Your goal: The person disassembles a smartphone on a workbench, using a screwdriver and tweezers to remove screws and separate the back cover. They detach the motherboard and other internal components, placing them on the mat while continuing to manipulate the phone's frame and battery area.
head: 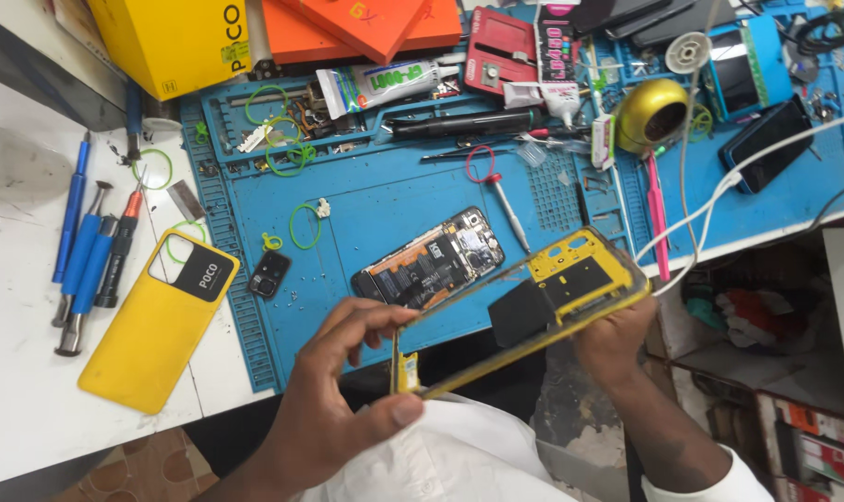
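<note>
Both hands — left hand (pixel 347 409), right hand (pixel 612 344) — have fingers closed on the yellow phone frame (pixel 533 311), above the bench's near edge.

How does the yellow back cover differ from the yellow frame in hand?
The back cover lies flat on the white table, untouched; the frame is held in the air, tilted, between the left hand and right hand. The back cover is a solid panel with a black camera patch; the frame is an open rim, see-through in the middle, with black sheets at one end. Both are yellow and phone-sized.
</note>
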